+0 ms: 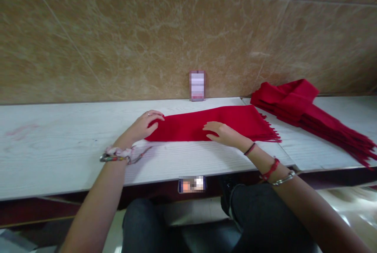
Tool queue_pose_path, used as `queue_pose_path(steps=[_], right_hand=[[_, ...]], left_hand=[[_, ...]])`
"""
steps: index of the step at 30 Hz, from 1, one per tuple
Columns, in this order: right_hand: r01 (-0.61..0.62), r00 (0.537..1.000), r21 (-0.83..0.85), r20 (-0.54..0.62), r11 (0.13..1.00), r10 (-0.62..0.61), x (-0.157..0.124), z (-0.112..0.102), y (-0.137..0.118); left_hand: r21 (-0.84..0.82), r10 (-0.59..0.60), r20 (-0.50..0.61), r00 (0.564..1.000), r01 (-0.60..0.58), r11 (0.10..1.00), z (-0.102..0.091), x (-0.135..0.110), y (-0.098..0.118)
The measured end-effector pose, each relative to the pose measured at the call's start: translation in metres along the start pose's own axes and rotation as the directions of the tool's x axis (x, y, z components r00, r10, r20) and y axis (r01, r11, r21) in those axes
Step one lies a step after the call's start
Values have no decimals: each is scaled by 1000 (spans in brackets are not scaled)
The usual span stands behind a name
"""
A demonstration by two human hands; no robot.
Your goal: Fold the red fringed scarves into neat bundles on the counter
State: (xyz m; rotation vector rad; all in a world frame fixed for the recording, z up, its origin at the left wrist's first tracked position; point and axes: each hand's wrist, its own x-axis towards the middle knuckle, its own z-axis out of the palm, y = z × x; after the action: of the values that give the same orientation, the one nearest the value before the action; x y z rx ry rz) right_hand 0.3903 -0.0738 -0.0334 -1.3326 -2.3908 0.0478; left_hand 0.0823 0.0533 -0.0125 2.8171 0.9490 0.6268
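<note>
Head view: left hand (144, 124) and right hand (221, 132) press flat (ungrasping) on the red scarf (190, 124).

This looks like a plain workroom or the back of a shop that handles textiles, not a home. A long white wood-grain table (59, 147) stands flush against a wall of large, polished brown marble-look tiles (118, 41). One red fringed scarf (206, 125) lies spread flat on the table, and at the table's right end sits a stack of identical folded red scarves (294, 103). A small card (197, 85) stands at the table's back edge. A glossy pale floor (347, 202) shows below its front edge.
</note>
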Motion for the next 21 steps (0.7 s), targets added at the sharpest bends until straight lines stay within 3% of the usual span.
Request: queue_pose_path(steps=[2,6,9,12,15,17,19,21], right_hand=[[-28,999,-81,21,996,29,2,5,-2],[-19,976,-201,209,980,62,0,13,-6],[-16,964,-225,256,974,75,0,13,-9],[-68,970,-226,212,972,117,11,11,-15],[-152,981,-195,94,969,172,35,15,-24],[-171,983,-167,38,971,179,51,22,-32],[-130,989,-153,53,980,139,62,33,-38],[-60,990,-149,116,987,78,65,44,-43]], left_hand=[[33,9,10,1000,-9,999,18,5,7],[125,-100,232,968,72,990,50,6,4],[133,-130,298,946,94,987,56,1,-3],[125,-125,303,945,90,988,54,1,-2],[146,-152,229,961,121,982,49,4,1],[157,-195,94,976,179,971,43,6,-3],[135,-256,-74,964,264,955,36,8,-15],[76,-329,-166,930,345,936,27,9,-31]])
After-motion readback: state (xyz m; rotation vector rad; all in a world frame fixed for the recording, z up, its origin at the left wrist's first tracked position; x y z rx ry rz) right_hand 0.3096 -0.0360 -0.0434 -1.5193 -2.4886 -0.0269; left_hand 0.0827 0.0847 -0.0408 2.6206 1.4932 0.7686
